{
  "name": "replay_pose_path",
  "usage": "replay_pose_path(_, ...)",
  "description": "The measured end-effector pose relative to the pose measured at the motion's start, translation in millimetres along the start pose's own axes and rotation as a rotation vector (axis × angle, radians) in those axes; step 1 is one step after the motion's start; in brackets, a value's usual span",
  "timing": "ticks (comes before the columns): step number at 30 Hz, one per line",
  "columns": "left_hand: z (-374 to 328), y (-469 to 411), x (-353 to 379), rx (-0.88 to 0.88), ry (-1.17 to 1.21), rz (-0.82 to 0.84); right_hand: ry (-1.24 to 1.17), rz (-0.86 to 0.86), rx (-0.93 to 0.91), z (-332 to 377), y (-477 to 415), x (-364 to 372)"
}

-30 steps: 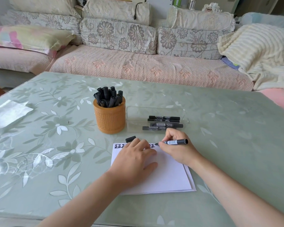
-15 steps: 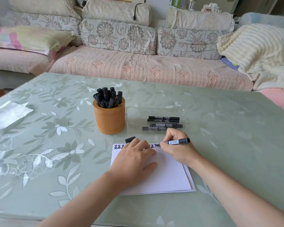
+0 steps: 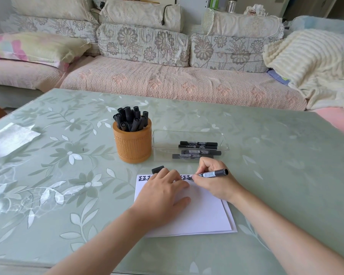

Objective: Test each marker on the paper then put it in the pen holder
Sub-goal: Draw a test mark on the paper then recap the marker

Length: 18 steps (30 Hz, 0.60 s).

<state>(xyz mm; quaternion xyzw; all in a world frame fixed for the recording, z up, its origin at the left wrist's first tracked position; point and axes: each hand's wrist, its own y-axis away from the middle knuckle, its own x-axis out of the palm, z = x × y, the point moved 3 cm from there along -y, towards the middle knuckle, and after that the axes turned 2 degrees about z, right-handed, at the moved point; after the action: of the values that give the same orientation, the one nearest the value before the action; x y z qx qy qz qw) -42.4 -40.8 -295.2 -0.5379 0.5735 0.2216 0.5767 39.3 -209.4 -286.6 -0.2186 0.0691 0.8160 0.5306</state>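
A sheet of paper point(image 3: 203, 217) is laid near the front edge of a green leaf-patterned table point(image 3: 286, 175), with a second sheet showing from under its right and near edges. The paper is pressed flat by the left hand point(image 3: 163, 193), whose fingers are spread and relaxed, pointing toward the far edge. A row of black written marks is seen along that far edge, partly covered by the fingers. A marker point(image 3: 213, 173) is gripped by the right hand point(image 3: 214, 181), the fingers curled round its front end; its tip is set on the paper at the end of the row, and its barrel is tilted out to the right.

A black cap point(image 3: 158, 169) is left on the table just past the paper's far left corner, close to the left fingertips. Beyond it, an orange pen holder point(image 3: 133, 147) is stood upright and packed with black markers point(image 3: 130, 120). Only a narrow gap is left between it and a clear tray point(image 3: 189, 135) to its right, in which four more markers point(image 3: 198, 148) are laid lengthwise. The tray's near wall is found just beyond the right knuckles.

Broad table surface is seen left of the holder and right of the tray. A sofa point(image 3: 167, 84) is set along the table's far edge.
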Motion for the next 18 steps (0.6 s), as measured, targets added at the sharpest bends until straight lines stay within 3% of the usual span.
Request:
replay_pose_path(7, 0, 0, -1, 0.009, 0.003, -0.005, 0.025, -0.053, 0.018, 2, -2, -1)
replay_pose_path(14, 2, 0, -4, 0.024, 0.027, 0.039, -0.199, -0.108, 0.056, 5, 0, -5)
replay_pose_path(18, 10, -6, -17, 0.01, 0.15, 0.006, -0.105, -0.11, -0.001, 22, -1, -8)
